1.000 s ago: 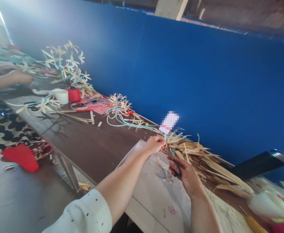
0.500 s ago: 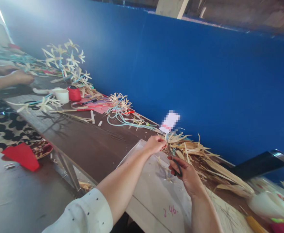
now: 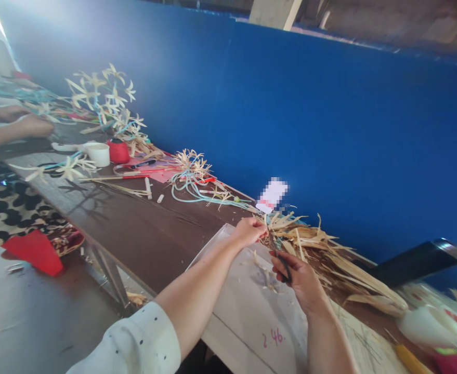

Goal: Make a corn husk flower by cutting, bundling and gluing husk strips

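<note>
Dark-handled scissors [image 3: 285, 268] are gripped in my right hand [image 3: 300, 275], with their narrow blades pointing up and away toward my other hand. My left hand [image 3: 250, 231] is closed in a pinch right beside the blade tips. A thin pale strip [image 3: 266, 220] shows at its fingertips, too small to make out well. Just beyond both hands lies a heap of dry, straw-coloured husk strips [image 3: 310, 236]. Below them is a shallow white box lid [image 3: 247, 280] with small pale scraps on it and pink handwritten digits near its front.
Along the blue wall [image 3: 310, 119] lie pale husk flowers [image 3: 193, 162] with light-blue stems. A red thread spool [image 3: 118, 151] and a white tape roll [image 3: 99, 154] stand farther left. A black cylinder [image 3: 415, 265] leans at right. Another person's hands [image 3: 33, 126] work at far left.
Both hands stay almost in place, the scissors still beside my left fingertips. The whole view has shifted very slightly.
</note>
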A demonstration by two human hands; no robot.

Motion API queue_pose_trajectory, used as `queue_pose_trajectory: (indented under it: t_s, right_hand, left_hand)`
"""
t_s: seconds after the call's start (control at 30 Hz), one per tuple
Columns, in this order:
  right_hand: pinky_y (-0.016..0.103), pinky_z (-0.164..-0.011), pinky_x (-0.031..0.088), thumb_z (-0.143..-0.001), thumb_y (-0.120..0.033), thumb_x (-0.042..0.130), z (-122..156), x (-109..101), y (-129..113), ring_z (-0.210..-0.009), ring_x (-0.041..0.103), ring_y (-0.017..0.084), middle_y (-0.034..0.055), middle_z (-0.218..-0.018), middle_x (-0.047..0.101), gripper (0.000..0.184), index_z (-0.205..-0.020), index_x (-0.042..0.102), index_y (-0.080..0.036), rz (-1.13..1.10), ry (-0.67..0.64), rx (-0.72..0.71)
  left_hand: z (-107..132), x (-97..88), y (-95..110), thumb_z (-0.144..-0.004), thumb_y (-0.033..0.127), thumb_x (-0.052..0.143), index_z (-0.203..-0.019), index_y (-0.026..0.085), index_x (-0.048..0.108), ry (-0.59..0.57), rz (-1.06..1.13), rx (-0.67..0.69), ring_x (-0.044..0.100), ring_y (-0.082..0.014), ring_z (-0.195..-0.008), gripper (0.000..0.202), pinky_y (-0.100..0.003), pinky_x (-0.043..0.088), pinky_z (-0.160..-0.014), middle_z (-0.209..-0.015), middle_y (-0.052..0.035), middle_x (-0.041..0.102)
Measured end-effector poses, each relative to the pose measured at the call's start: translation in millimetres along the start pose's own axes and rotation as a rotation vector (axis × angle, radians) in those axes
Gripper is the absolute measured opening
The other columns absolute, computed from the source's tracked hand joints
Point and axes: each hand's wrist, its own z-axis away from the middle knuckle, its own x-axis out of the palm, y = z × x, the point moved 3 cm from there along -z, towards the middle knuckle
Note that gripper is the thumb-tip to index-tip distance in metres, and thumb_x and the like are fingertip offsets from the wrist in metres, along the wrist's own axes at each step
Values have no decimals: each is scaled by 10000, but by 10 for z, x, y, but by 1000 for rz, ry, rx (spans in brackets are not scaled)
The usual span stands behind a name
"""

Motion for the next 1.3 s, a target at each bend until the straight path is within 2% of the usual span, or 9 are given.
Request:
queue_pose_trajectory:
  t_s: [0.27,0.5,0.67,0.8,1.0,1.17,1.3]
  right_hand:
    - [219,-485,381,-616,-464,724,-21,-23,5,-589,563,136,25,-709,636,475,-1000,652,-193,2,116,2]
    - [179,-365,263,-621,-385,739,-52,-124,40,-572,532,112,19,-726,629,378,-946,656,-210,-325,199,21]
    - [158,-332,231,-619,-376,742,-42,-109,20,-555,516,98,22,-723,619,343,-898,658,-196,-412,181,56]
    - [156,-327,230,-602,-375,753,-54,-103,40,-548,519,95,10,-697,615,334,-866,653,-197,-371,160,65]
    - [175,-350,262,-621,-438,722,-83,-113,99,-563,554,110,17,-715,642,366,-887,636,-202,-209,174,38]
    - [176,-380,283,-627,-456,713,-93,-118,115,-580,565,119,31,-739,653,383,-899,634,-199,-133,180,35]
    - [188,-403,305,-622,-463,711,-91,-123,119,-599,579,134,26,-739,660,384,-903,645,-210,-113,174,38]
  left_hand:
    - [-22,4,-28,-700,270,594,-711,127,601,3,103,-23,541,-91,-620,144,-188,452,-553,-754,-60,647]
    - [-5,14,17,-687,309,616,-768,136,640,-26,118,36,523,-79,-610,193,-186,423,-558,-768,-44,647]
    - [2,12,57,-667,348,631,-792,141,656,-1,100,127,489,-70,-569,243,-193,404,-558,-680,-7,605]
    - [16,11,83,-666,352,628,-787,131,656,16,110,149,465,-64,-548,254,-191,390,-543,-653,3,579]
    - [12,11,67,-666,362,623,-784,132,654,15,140,101,483,-74,-584,260,-197,394,-564,-685,-9,600]
    - [31,21,56,-663,365,621,-749,132,637,-56,276,1,502,-74,-632,249,-187,386,-580,-739,-22,618]
    - [58,47,71,-642,355,633,-723,120,633,-143,363,-18,507,-73,-651,248,-184,381,-583,-765,-35,622]
